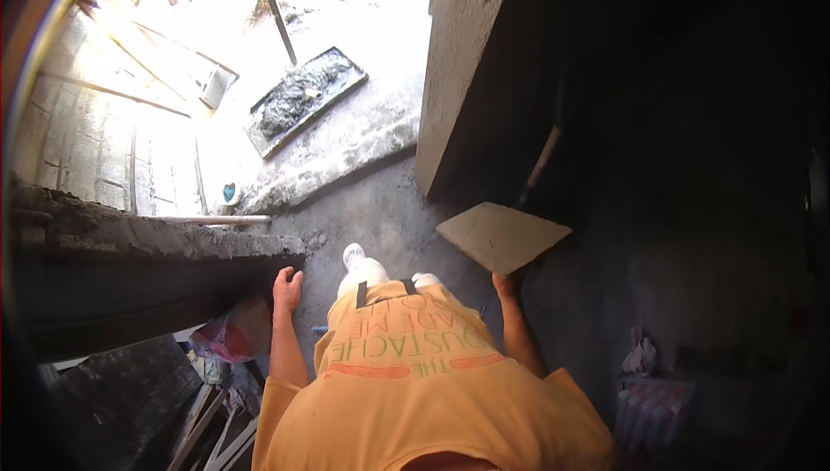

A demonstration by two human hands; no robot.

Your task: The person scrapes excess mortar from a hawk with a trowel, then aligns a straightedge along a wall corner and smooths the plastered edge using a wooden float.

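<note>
My right hand (508, 284) grips the near corner of a pale, flat, four-sided board (505, 237), carried out ahead on my right. The hand's fingers are partly hidden beneath the board, and nothing lies on its upper face. On the other side, my left hand (288, 289) hangs at hip height beside the end of a low rough wall (199, 238). Its fingers are loosely bent, with the thumb apart, and it holds nothing that I can see.
Past a rough step (346, 164) lies a black tray (270, 144) of wet grey mortar (298, 99), a long pole (275, 9) at its edge. A doorpost (462, 39) rises ahead. Behind the board leans a wooden handle (543, 160). Timber scraps (194, 428) and a plastic bag (232, 333) lie left.
</note>
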